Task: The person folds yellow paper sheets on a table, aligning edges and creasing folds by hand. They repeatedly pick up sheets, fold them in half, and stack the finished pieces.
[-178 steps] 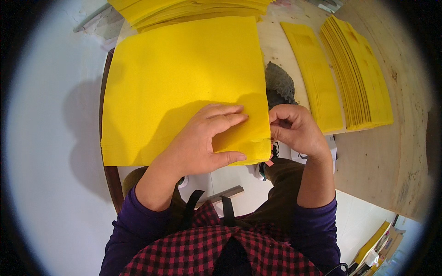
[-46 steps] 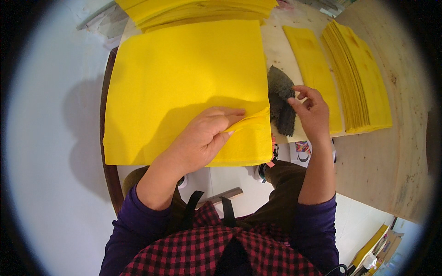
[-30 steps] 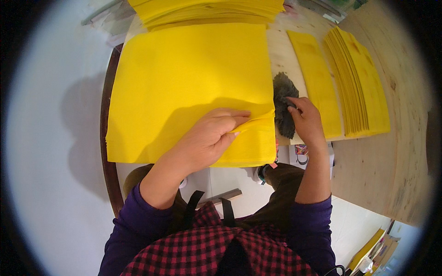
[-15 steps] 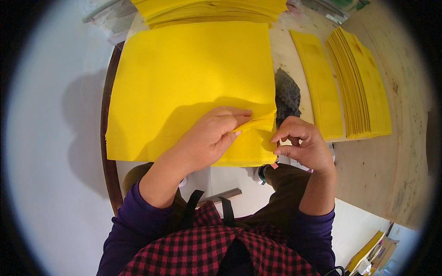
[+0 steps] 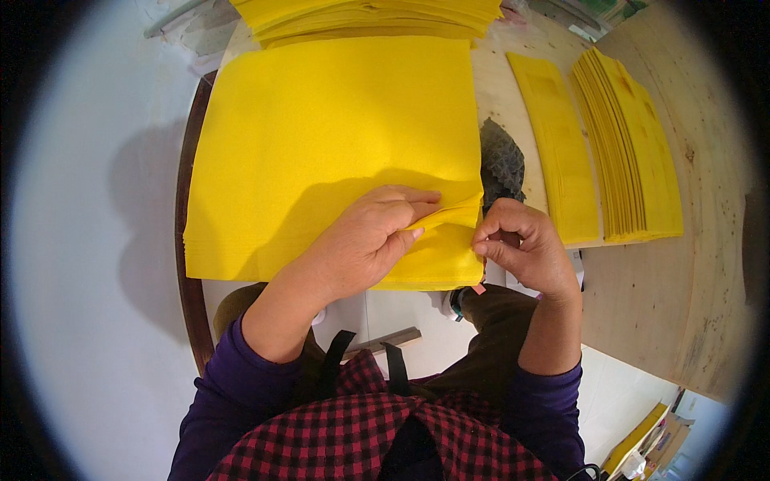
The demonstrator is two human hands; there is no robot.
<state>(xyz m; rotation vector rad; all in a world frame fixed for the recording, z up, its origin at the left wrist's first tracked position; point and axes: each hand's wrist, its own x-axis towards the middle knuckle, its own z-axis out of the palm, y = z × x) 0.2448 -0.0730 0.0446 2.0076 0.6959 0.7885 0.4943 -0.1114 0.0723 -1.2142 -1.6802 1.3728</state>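
A thick stack of yellow felt-like sheets (image 5: 337, 120) lies in front of me, its near edges layered. My left hand (image 5: 369, 232) rests on the stack's near right part. Its thumb and fingers hold a turned-back corner of the top yellow sheet (image 5: 453, 215), which stands up in a fold. At the right edge of the stack, my right hand (image 5: 525, 247) has thumb and forefinger pinched together on the edge of the yellow sheet below that fold. The exact contact at the fingertips is small and partly hidden.
Behind the stack lies another yellow pile (image 5: 369, 24). A dark grey crumpled clump (image 5: 503, 160) sits beside the stack. Farther right, a yellow strip (image 5: 553, 144) and a pile of folded yellow pieces (image 5: 630, 144) lie on the wooden table (image 5: 658, 297). A dark wooden edge (image 5: 192, 176) runs along the left.
My right hand has moved slightly up and its thumb and forefinger have closed together at the sheet's edge. My left hand stays in nearly the same place, holding the fold.
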